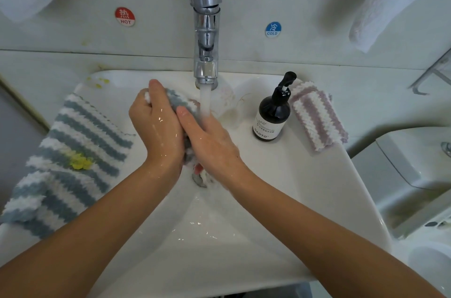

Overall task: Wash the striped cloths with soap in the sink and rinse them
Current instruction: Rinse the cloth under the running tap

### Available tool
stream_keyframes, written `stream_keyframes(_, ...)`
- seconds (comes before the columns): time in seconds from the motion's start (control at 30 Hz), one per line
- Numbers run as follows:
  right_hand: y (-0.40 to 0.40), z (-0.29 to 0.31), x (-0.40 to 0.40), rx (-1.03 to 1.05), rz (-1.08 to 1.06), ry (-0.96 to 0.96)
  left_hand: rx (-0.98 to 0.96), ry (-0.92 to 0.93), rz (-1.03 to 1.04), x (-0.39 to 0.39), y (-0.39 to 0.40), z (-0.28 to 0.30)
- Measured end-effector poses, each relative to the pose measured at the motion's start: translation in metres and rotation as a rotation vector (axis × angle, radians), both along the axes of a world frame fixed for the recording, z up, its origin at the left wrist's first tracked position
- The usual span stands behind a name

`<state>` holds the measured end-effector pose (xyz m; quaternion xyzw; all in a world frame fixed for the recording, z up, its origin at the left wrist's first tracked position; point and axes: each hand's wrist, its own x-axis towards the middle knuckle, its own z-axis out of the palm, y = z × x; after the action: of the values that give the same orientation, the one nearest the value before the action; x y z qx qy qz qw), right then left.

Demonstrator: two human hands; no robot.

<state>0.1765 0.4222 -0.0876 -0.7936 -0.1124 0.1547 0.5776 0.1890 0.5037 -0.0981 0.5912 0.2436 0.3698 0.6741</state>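
At far left of frame, a blue-striped cloth (70, 158) lies spread over the sink (305, 200) rim, yellow stain at its middle, not yet washed. Upper left: red sticker (125, 16) reads "HOT". Center: left hand (156, 124) is curled round a bunched wet striped cloth (179, 102), squeezing it; right hand (210, 141) presses against the same cloth with fingers mostly straight, palm against the wad. Both held under the water stream (205, 100) from the chrome faucet (206, 29), above the drain. Looks like rinse or scrub step; no clear suds seen.

Risks, as judgement: stream hitting the right hand could splash over the rim and wet the cloths waiting at the sides; a loose cloth tail near the drain could block it and pool water; soap may stay in the folds if the wad isn't opened up.

Right of center: blue sticker (273, 29) reads "COLD". Black pump bottle (273, 114) on the rim, label "HAOTO", smaller print unreadable. Just beside it, a purple-striped cloth (317, 114), folded.
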Motion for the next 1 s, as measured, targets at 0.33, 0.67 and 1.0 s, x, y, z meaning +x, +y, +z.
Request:
stream_keyframes(0.33,-0.007,0.002,0.005,0.068,-0.111,-0.116,0.032,0.116,-0.111,-0.002,-0.015,-0.008)
stream_keyframes(0.67,-0.015,-0.002,0.015,0.17,-0.376,-0.114,0.178,0.224,-0.366,-0.011,-0.027,-0.007)
stream_keyframes(1.0,-0.013,0.002,0.015,0.141,-0.373,-0.039,0.127,0.186,-0.325,-0.024,-0.036,-0.004)
